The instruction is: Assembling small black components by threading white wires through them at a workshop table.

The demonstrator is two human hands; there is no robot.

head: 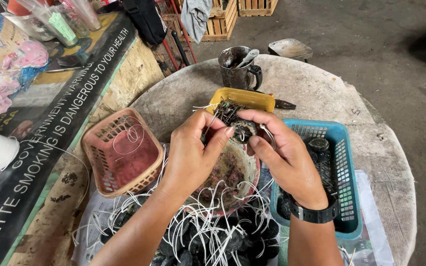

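Black and grimy, a small round disc (244, 129) is pinched between both hands above a dirty bowl (232, 175), near the middle of the round counter (321, 93). The left hand (193, 152) is closed on the disc from nine o'clock, thumb pressed to its near edge. The right hand (282, 152) is closed on it from three o'clock, and a thin wire (268, 134) is held looped in those fingers. A black watch (316, 214) is worn on the right wrist.

A pile of similar black discs (223, 241) threaded with white strings is heaped at six o'clock of the bowl, on paper. A pink basket (122, 152) is set at nine o'clock of the hands, with a coil of thin wire inside. A blue basket (343, 172) is placed at three o'clock, with a few dark discs in it. A yellow tray (245, 98) with tangled bits of wire is seen at twelve o'clock, just behind the hands, and beyond it a blackened metal mug (237, 69) with a tool standing in it. A printed banner (50, 148) is laid along the left edge.
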